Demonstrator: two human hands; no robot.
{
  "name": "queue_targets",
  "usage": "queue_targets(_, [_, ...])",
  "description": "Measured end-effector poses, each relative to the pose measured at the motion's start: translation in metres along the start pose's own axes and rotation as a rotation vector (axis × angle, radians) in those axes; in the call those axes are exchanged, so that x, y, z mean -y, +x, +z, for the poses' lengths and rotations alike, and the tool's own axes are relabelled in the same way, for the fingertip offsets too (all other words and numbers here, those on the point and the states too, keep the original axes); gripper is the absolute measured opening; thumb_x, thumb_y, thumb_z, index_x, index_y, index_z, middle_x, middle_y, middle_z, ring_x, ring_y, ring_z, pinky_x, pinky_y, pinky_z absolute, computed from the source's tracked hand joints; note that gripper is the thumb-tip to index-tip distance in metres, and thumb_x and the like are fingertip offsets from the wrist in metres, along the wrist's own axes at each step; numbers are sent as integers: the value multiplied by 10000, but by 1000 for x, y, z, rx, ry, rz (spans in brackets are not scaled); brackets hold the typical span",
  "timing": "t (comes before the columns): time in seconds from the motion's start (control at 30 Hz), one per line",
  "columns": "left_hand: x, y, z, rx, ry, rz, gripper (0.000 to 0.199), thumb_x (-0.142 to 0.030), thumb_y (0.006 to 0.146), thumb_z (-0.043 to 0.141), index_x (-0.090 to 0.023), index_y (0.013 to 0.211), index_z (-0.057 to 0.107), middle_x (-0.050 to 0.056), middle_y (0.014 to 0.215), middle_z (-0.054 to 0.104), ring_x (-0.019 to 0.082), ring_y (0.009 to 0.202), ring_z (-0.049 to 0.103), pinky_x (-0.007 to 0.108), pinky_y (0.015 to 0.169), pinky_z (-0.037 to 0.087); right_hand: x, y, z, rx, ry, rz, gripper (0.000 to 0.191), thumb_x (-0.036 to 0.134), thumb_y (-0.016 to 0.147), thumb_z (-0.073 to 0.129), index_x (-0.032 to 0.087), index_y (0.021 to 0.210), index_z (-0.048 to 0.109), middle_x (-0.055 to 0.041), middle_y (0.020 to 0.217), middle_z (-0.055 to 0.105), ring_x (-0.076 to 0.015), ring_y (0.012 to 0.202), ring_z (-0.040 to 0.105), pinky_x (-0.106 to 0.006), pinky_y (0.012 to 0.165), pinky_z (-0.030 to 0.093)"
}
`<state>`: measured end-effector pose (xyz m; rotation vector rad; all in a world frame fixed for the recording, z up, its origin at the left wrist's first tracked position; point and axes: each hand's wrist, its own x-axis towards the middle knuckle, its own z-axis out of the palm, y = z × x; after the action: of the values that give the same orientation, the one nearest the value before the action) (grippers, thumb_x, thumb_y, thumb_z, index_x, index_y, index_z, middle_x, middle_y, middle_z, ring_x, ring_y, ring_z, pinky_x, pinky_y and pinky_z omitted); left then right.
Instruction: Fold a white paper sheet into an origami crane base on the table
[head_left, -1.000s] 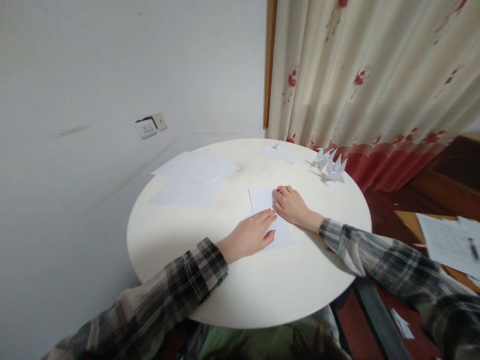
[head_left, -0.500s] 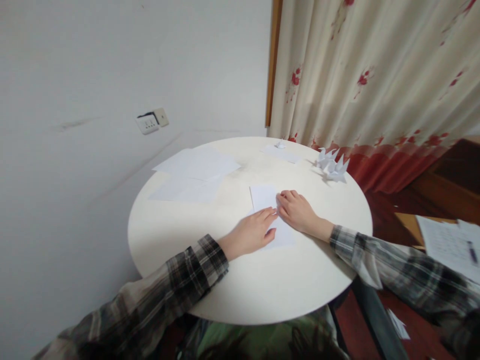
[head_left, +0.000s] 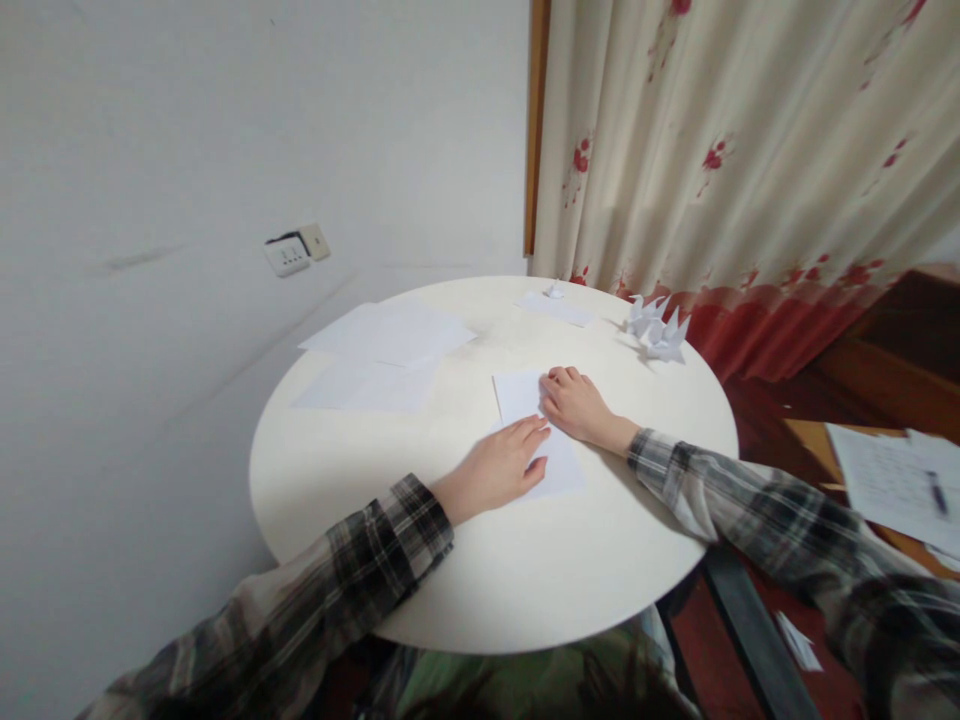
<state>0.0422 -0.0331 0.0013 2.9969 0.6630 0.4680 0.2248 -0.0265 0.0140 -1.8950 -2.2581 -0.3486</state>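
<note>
A sheet of white paper [head_left: 516,394], partly folded, lies on the round white table [head_left: 360,480] in front of me. My left hand [head_left: 499,467] rests flat across its middle, fingers stretched toward the right. Just above and to the right, my right hand [head_left: 577,404] presses on the paper's right edge with its fingers curled and close together. The fingertips of the two hands are near each other. What is under the right fingers is too small to make out.
Loose white sheets [head_left: 386,330] lie at the table's back left. Several folded paper cranes [head_left: 660,330] stand at the back right. A small folded piece [head_left: 554,291] sits on a paper strip at the back. Written papers [head_left: 892,480] and a pen lie on a side surface at right.
My right hand has moved slightly up along the paper's right edge. My left hand stays on the paper. The whole view has shifted a little.
</note>
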Motion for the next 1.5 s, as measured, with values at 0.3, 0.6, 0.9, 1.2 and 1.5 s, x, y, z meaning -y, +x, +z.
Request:
queue_targets(0.3, [-1,1,-1,-15,5,4,381,-264,869,417,-130,1222,463,101,1329,469,181,1243,417,308,1045,343,-3,11,0,-8,-11,21,303,275,906,341,128,1095,525,-145,1105,518,-259,998,430,-349,808,365])
queue_targets(0.6, [-1,0,-3,-13,22,4,395,-267,865,422,-114,1226,472,105,1321,476,184,1236,425,299,1043,342,-1,1,0,-29,11,2,278,254,895,355,140,1078,530,-130,1087,521,-246,974,437,-335,792,365])
queue_targets(0.9, [0,-1,-3,-7,11,-1,386,-268,869,414,-125,1223,469,104,1326,472,184,1248,411,304,1043,339,-1,13,0,4,-2,24,286,250,887,364,124,1081,532,-135,1089,523,-252,995,436,-338,809,365])
queue_targets(1.2, [3,0,0,-1,36,5,394,-270,875,405,-104,1226,474,114,1318,477,193,1248,409,303,1050,323,-2,6,6,-17,19,14,291,262,884,375,134,1095,529,-131,1116,511,-254,1008,424,-337,824,359])
queue_targets(1.5, [1,0,-3,-4,20,-9,393,-260,868,419,-96,1222,471,124,1311,482,196,1232,429,309,1044,337,0,-4,0,-41,51,-16,268,227,863,396,129,1068,538,-126,1069,528,-244,970,443,-329,796,374])
